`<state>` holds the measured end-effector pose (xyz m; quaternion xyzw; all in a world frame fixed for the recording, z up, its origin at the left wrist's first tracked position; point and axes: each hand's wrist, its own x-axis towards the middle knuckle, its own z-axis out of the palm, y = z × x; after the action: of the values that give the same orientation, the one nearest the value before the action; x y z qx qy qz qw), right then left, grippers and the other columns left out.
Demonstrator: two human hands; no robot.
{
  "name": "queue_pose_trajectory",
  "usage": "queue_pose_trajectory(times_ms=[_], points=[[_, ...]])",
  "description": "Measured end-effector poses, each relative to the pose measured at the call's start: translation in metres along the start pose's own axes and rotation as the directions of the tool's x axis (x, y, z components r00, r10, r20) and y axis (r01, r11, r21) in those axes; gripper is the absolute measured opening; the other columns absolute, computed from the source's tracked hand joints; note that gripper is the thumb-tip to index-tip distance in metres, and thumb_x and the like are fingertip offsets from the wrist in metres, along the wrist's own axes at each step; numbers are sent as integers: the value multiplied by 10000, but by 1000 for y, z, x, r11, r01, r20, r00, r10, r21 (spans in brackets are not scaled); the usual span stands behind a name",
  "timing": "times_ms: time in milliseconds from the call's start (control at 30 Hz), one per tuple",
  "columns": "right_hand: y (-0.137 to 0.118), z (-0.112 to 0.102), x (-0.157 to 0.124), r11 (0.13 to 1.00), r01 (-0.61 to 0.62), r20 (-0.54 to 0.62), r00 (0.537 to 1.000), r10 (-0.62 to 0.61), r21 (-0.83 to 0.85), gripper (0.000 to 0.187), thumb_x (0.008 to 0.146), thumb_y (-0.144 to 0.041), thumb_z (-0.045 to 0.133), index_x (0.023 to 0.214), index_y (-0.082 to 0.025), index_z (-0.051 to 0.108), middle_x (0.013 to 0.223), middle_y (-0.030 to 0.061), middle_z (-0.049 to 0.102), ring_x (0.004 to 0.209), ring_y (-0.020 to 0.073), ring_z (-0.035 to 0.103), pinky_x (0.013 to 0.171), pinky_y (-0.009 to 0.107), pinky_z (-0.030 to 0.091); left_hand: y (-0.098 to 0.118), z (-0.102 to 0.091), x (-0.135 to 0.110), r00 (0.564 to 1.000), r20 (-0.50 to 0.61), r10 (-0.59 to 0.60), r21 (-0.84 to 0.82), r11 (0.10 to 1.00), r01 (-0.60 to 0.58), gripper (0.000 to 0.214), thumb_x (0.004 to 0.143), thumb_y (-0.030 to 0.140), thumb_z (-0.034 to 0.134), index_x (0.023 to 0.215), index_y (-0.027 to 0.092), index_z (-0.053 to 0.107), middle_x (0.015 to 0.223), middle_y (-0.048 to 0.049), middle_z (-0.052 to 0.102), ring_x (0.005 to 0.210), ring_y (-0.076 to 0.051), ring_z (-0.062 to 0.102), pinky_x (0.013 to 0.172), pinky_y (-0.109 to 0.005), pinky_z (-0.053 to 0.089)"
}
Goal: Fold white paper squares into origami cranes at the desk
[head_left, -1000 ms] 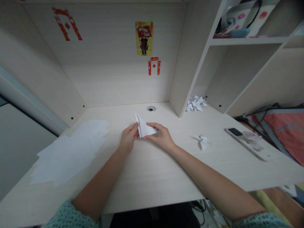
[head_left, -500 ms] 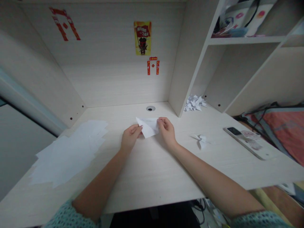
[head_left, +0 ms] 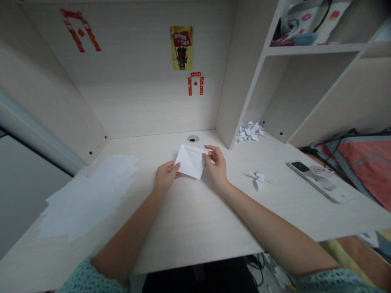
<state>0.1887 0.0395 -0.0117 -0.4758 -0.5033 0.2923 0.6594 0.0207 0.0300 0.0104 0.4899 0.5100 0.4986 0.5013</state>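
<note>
Both my hands hold a folded white paper (head_left: pixel 191 161) just above the pale wooden desk (head_left: pixel 195 219), near its middle. My left hand (head_left: pixel 165 178) pinches the paper's left corner with thumb and fingers closed. My right hand (head_left: pixel 216 166) grips the right edge, fingers curled round it. The paper shows as a spread diamond shape with a crease across it.
A loose pile of white sheets (head_left: pixel 88 195) lies at the left of the desk. A small folded paper figure (head_left: pixel 257 179) sits to the right, a phone (head_left: pixel 317 185) further right. A heap of folded paper pieces (head_left: pixel 249 131) lies in the shelf corner. A cable hole (head_left: pixel 192 139) is behind the hands.
The paper has been opened out from a narrow upright triangle into a wider diamond. My right hand moved up to the paper's right edge; my left hand stayed at its left corner.
</note>
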Motion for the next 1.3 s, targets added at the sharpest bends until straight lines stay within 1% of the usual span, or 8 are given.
queue_pose_trajectory(times_ms=[133, 300, 500, 633, 867, 1033, 1200, 1300], points=[[6, -1, 2, 999, -46, 30, 998, 46, -6, 245, 757, -318, 496, 953, -196, 576, 772, 27, 581, 673, 143, 523, 562, 234, 415, 2, -5, 4, 994, -76, 80, 66, 995, -75, 190, 667, 322, 664, 756, 157, 689, 624, -38, 665, 487, -134, 551, 463, -223, 345], [7, -1, 6, 997, -75, 94, 993, 75, 3, 189, 738, -296, 507, 808, -179, 638, 827, 49, 638, 704, 153, 538, 582, 244, 415, -2, -9, 8, 995, -94, 38, -15, 999, -39, 235, 637, 366, 691, 738, 154, 688, 627, -47, 661, 525, -136, 556, 475, -214, 359], [1, -5, 6, 1000, -8, 289, 957, 14, -23, 218, 774, -287, 482, 832, -200, 674, 868, 28, 655, 734, 153, 559, 638, 257, 414, -12, -12, 14, 987, -150, 50, -113, 991, -67, 334, 617, 466, 685, 689, 141, 661, 602, -31, 616, 514, -114, 513, 475, -213, 355], [-4, -4, 3, 998, 61, 324, 945, -50, -24, 227, 794, -341, 514, 862, -215, 690, 920, 40, 665, 875, 183, 580, 723, 278, 430, -15, -11, 15, 987, -156, 35, -201, 977, -67, 382, 629, 513, 660, 667, 134, 634, 597, -19, 591, 516, -103, 498, 490, -218, 365], [-3, -3, 4, 996, 79, 412, 907, -87, 36, 408, 568, -344, 762, 951, -227, 685, 1054, 68, 643, 990, 215, 577, 806, 310, 456, -13, -12, 16, 988, -144, -57, -368, 930, 0, 382, 652, 487, 662, 765, 124, 624, 681, -35, 616, 543, -96, 528, 499, -205, 384], [2, -2, 5, 996, 83, 422, 902, -93, 42, 493, 513, -322, 794, 985, -235, 682, 1082, 68, 644, 996, 221, 580, 803, 309, 466, -15, -14, 19, 975, -163, -153, -474, 879, 59, 328, 680, 438, 661, 772, 130, 597, 679, -20, 596, 555, -80, 536, 522, -187, 411], [3, 0, 5, 998, -38, 349, 937, 19, 48, 240, 636, -354, 708, 823, -204, 727, 882, 63, 708, 828, 200, 630, 747, 306, 466, -11, -11, 16, 971, -167, -170, -474, 877, 72, 351, 629, 454, 696, 669, 135, 556, 552, 22, 526, 482, -62, 493, 480, -175, 389], [5, 1, 6, 989, -133, 278, 954, 109, 69, 211, 661, -379, 681, 708, -179, 726, 700, 44, 704, 668, 170, 620, 664, 284, 457, -11, -12, 14, 977, -166, -136, -382, 922, 64, 399, 610, 510, 681, 620, 132, 554, 515, 29, 496, 452, -61, 468, 450, -179, 361]])
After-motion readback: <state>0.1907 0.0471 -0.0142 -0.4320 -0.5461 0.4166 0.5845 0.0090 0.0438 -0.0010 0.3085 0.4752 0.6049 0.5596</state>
